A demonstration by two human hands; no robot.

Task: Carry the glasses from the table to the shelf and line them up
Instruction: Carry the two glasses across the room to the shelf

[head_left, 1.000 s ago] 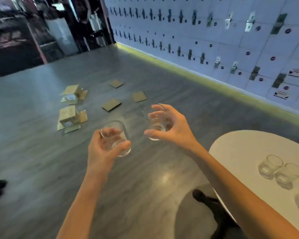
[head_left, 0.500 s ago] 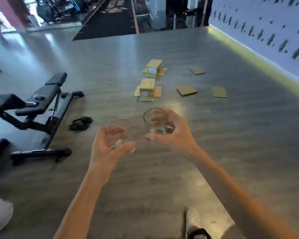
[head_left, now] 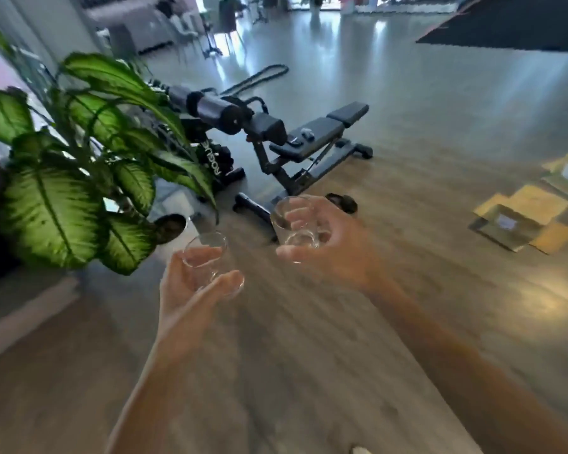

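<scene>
View has swung left: table gone from frame, plant (head_left: 63, 178) and weight bench (head_left: 309, 139) now ahead. We're mid-carry, left hand (head_left: 191, 290) gripping one glass (head_left: 210, 260), right hand (head_left: 335, 247) gripping another glass (head_left: 295, 224). Shelf not visible yet.

Clear glass tumblers (head_left: 294, 224); glossy floor (head_left: 440, 93)

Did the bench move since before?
Cannot tell. The bench now shows further right and the plant has come in, but the boxes slid right too, so likely the head turned left.
</scene>
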